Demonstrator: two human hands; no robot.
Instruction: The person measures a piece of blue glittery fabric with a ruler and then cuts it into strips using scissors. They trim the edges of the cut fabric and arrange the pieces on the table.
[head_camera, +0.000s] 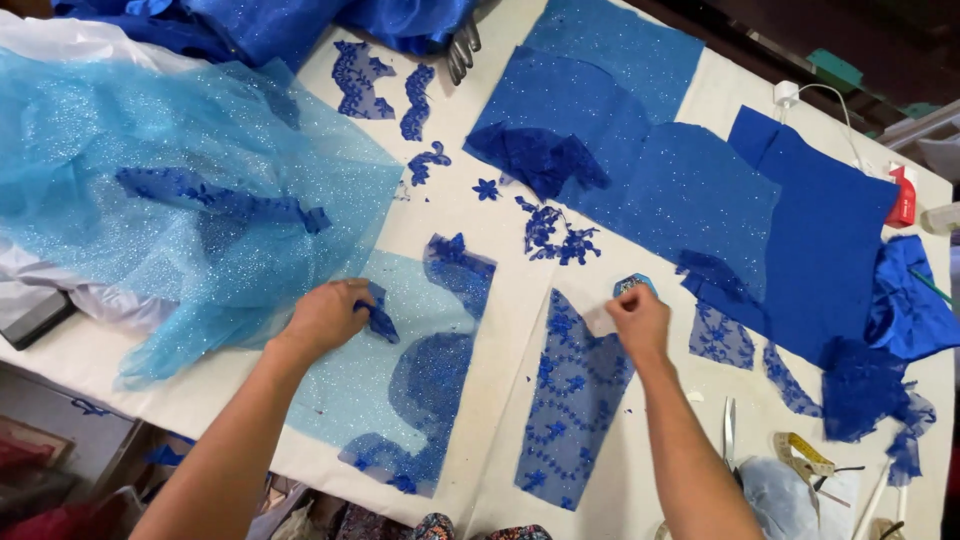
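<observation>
**Head view: lace appliqué work on a crowded cutting table**

Head view looks down on a white-covered table (500, 330) strewn with blue fabric. The left hand (325, 318) pinches a small dark-blue lace motif (380, 320), its grip clenched on it, over a pale-blue glitter tulle panel (400, 370) that already carries darker lace along its right side. The right hand (638, 322) has its grip closed on a small blue object (632, 285), too small to identify, at the top edge of a dark-blue floral lace panel (570, 400). Loose lace cut-outs (555, 235) lie between the panels, and scissors (729, 432) and a tape measure (805, 455) sit near the right forearm.

Likely risks: the light tulle could drag or wrinkle under the left hand, putting the motif askew; the right forearm could brush the scissors or scatter nearby scraps.
</observation>
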